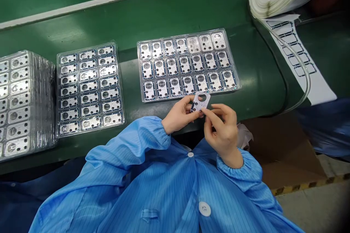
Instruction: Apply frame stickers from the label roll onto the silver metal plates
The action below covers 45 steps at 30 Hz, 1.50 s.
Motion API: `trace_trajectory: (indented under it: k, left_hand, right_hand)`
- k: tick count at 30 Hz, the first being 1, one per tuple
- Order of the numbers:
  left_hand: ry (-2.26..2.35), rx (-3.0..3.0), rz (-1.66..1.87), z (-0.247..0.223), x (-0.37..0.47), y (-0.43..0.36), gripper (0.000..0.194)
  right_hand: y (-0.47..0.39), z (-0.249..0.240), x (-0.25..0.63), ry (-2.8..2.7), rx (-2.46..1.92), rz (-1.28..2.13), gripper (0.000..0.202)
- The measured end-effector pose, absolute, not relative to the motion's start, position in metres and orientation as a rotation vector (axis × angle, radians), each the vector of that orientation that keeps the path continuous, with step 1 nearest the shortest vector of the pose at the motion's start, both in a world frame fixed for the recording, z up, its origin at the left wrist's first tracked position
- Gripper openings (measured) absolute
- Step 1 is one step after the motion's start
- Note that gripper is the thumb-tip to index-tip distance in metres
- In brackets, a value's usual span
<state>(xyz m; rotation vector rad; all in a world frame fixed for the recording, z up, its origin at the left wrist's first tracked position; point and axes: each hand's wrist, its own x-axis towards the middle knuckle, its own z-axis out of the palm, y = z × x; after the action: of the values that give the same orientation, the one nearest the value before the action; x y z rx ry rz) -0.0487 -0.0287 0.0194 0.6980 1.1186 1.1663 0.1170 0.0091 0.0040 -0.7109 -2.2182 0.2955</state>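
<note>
My left hand [179,115] is closed on a small silver plate [201,100] with rounded corners, a large round hole and a dark edge along its lower left. The plate is tilted up just in front of the near edge of a clear plastic tray [237,86]. At the plate's lower right, the index fingertip of my right hand [222,131] touches its surface. The right hand's other fingers are bent and apart, with no grip on the plate visible. Rows of similar silver plates with blue-black edging lie in the tray's pockets.
Left of that tray lies another filled tray [118,80], beside a tall stack of trays [41,105]. A large white roll [264,2] stands at the far right, above a strip of dark-outlined labels [296,49]. A cardboard box [284,149] sits below the green bench [175,14].
</note>
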Motion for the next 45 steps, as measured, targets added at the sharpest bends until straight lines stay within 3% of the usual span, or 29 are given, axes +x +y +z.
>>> trace_trajectory:
  k: [9, 20, 25, 31, 39, 45]
  left_hand:
    - [1.128, 0.708, 1.129, 0.02, -0.047, -0.028, 0.046]
    - [1.037, 0.694, 1.178, 0.015, -0.046, -0.029, 0.045]
    - [1.047, 0.686, 1.167, 0.015, -0.046, -0.028, 0.043]
    - [1.068, 0.743, 1.168, 0.015, -0.048, -0.029, 0.046]
    - [1.004, 0.742, 1.18, 0.013, -0.047, -0.03, 0.049]
    - [0.973, 0.711, 1.172, 0.012, -0.047, -0.03, 0.054]
  right_hand:
    - [0.02, 0.008, 0.12, -2.187, -0.783, 0.321, 0.035]
    - [0.028, 0.001, 0.126, -2.265, -0.893, -0.047, 0.037]
    - [0.027, 0.012, 0.12, -2.034, -1.04, 0.479, 0.02]
    - [0.028, 0.013, 0.116, -1.896, -1.089, 1.112, 0.02]
    - [0.037, 0.013, 0.112, -1.672, -1.051, 1.481, 0.021]
    - [0.043, 0.018, 0.111, -1.593, -1.071, 1.551, 0.025]
